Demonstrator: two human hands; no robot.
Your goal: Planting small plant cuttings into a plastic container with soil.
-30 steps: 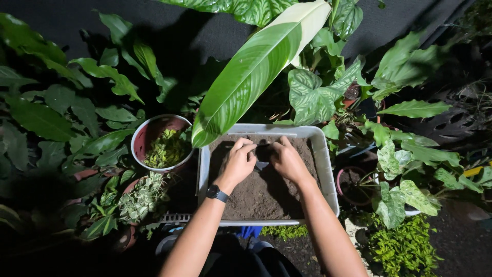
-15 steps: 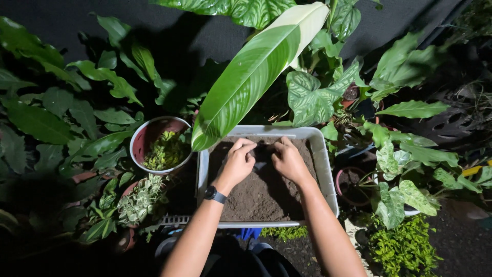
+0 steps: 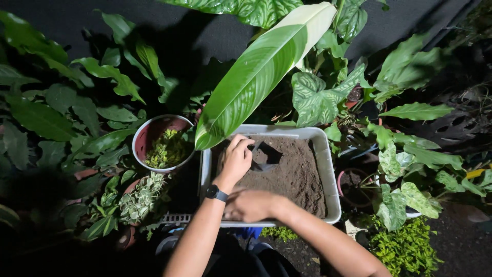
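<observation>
Soil (image 3: 294, 172) in grey tray (image 3: 330, 169) — right hand (image 3: 251, 205) withdrawn to the near rim since 0.5 s ago, fingers curled together, nothing seen held; left hand (image 3: 236, 159) now clamped on dark scoop (image 3: 264, 156); digging is indicated.

right hand (image 3: 251, 205) pulled back from mid-tray soil to near edge of the grey tray (image 3: 328, 169), close to the left wrist. left hand (image 3: 237, 156) was flat on the soil (image 3: 297, 172) beside it, now curled around a dark scoop (image 3: 264, 156).
</observation>
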